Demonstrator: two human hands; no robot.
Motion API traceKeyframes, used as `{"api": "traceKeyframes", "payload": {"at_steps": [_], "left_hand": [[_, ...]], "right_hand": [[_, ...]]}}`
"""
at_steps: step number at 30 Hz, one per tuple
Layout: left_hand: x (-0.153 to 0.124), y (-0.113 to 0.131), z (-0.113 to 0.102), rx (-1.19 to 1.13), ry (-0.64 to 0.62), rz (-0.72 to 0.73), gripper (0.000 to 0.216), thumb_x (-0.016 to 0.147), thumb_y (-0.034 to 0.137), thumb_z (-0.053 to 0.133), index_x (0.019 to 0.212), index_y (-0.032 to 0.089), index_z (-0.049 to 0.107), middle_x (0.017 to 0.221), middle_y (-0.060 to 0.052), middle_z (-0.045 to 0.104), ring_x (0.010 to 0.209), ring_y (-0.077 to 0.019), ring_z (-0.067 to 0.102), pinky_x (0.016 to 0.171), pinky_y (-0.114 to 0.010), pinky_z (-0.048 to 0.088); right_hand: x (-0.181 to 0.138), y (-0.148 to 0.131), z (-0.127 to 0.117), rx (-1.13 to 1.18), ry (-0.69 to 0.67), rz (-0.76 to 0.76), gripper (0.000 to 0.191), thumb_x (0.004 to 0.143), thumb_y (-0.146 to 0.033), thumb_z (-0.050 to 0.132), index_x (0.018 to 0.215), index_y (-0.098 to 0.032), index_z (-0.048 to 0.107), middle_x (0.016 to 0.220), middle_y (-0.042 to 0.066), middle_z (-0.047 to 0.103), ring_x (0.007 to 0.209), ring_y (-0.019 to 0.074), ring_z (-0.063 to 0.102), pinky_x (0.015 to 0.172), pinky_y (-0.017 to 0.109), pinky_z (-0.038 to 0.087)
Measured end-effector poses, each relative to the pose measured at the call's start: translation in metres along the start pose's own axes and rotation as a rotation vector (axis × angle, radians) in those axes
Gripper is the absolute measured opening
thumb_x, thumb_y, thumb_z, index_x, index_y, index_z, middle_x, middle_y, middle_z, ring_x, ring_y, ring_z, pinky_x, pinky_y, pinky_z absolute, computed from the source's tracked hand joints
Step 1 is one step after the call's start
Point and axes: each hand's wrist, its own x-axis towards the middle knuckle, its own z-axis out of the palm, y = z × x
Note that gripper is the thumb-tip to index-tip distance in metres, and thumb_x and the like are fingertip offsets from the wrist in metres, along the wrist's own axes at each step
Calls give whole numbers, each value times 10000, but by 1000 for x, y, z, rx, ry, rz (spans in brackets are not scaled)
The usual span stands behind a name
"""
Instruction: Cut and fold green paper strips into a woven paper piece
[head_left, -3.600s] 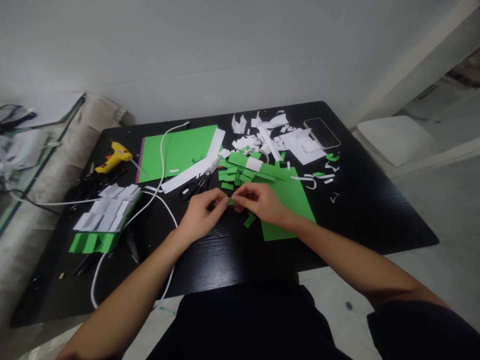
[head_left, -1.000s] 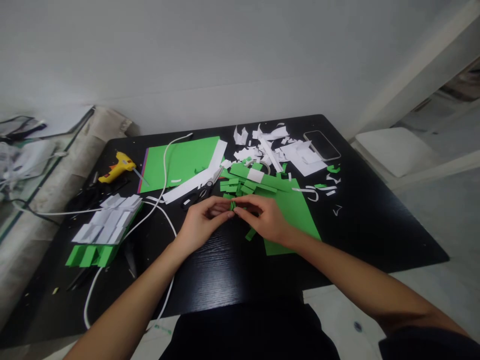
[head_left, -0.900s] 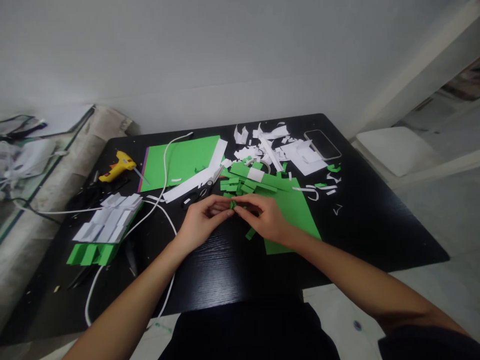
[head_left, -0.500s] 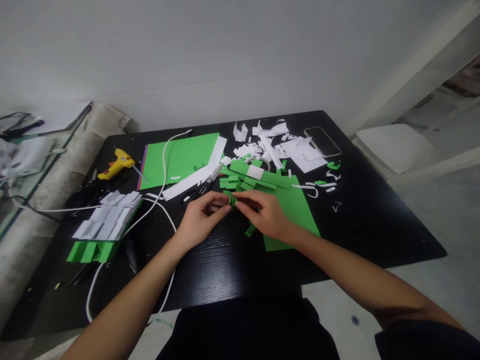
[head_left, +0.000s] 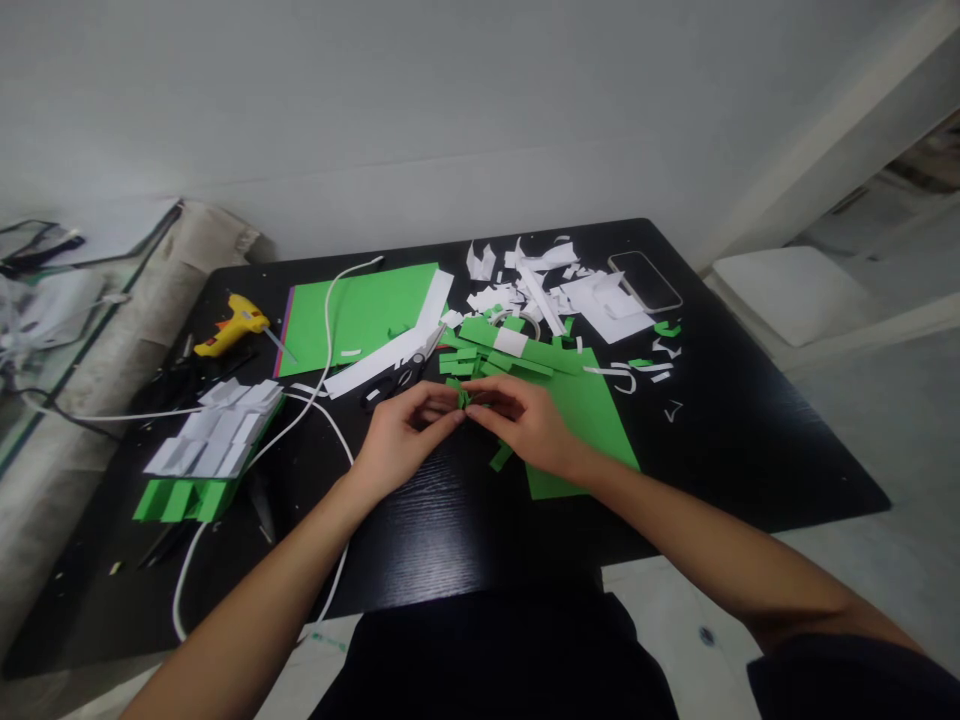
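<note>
- Over the near middle of the black table (head_left: 750, 440), the person's two hands meet fingertip to fingertip around a small folded green paper piece (head_left: 463, 397).
- The left hand (head_left: 401, 435) has its thumb and fingers pinched on that piece from the left, the other fingers curled behind.
- The right hand (head_left: 532, 425) pinches it from the other side; its exact folds are too small to make out.
- Just beyond the fingertips lies a heap of folded green pieces (head_left: 465, 362), beside a wide green strip (head_left: 540, 352) that bears a white patch (head_left: 511, 343).
- Under the right forearm, a green sheet (head_left: 592, 440) lies flat, with a loose green scrap (head_left: 501, 458) near its left edge.
- Beyond the left hand rest black-handled scissors (head_left: 418, 360), next to white strips (head_left: 371, 370) that overlap another, larger green sheet (head_left: 375, 305).
- At the far left side are a yellow glue gun (head_left: 238, 325) and, nearer, a block of folded white and green paper (head_left: 221, 425), with a white cable (head_left: 328, 330) running past it.
- Toward the back, white paper scraps (head_left: 536, 285) spread out near a phone (head_left: 651, 282).
</note>
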Motion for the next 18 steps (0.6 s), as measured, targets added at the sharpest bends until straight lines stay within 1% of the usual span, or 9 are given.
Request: {"api": "traceKeyframes", "payload": {"at_steps": [5,7,10,14,16,18], "left_hand": [[0,-2,0,-9,24,-6,174,865,288,796,1000,200,729,930,-38,786,825,-172,759,756,-307,640],[0,-3,0,2,48,-1,201,850,283,817,1003,202,715,906,-25,766,797,-158,735,733,-292,620],[1,-4,-1,13,65,22,233,839,274,835,1027,209,713,835,0,726,743,-143,688,701,-280,585],[1,-4,-1,46,49,34,121,869,274,799,931,211,716,766,12,690,682,-133,632,643,-269,530],[1,-4,0,30,29,18,119,870,278,788,914,210,699,777,10,695,690,-135,639,639,-266,525],[0,-5,1,-21,-6,-12,149,861,280,789,936,211,680,800,6,707,713,-142,661,654,-267,535]], "right_hand": [[2,1,-2,75,11,65,236,841,-357,832,1028,-229,766,1078,64,777,1010,234,744,973,444,634],[3,2,-2,76,20,84,231,826,-375,847,974,-226,752,1016,56,777,969,230,740,957,442,633],[3,2,-1,62,25,108,239,817,-403,851,915,-225,726,931,39,763,873,210,723,893,420,641],[3,0,-1,104,9,119,240,821,-384,843,907,-212,700,872,20,736,787,179,708,839,391,638],[3,0,0,103,12,115,228,826,-372,838,900,-210,695,860,16,730,777,174,702,821,381,633],[3,0,0,80,29,100,221,825,-369,839,892,-209,700,863,17,730,791,176,697,813,376,622]]}}
